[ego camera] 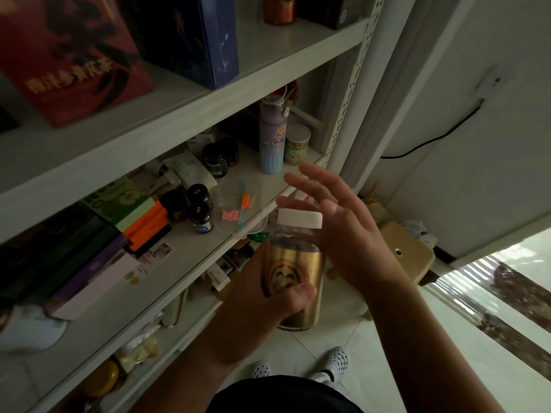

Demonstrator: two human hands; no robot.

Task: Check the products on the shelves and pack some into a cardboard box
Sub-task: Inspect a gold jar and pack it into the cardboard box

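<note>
Gripping the gold jar [298, 263], the left hand [259, 299] wraps its fingers round it; the right hand [346, 231] spreads released fingers beside the jar's white lid [299, 218]. Behind the jar, dark bottles [198, 210] and a blue flask [271, 138] crowd the shelf [185, 254].

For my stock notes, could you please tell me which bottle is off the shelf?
The gold bottle with the white cap, held in the left hand; the blue bottle and small dark bottles stand on the shelf.

White shelf [185, 244], dark jars [200, 214], blue bottle [271, 144]
</note>
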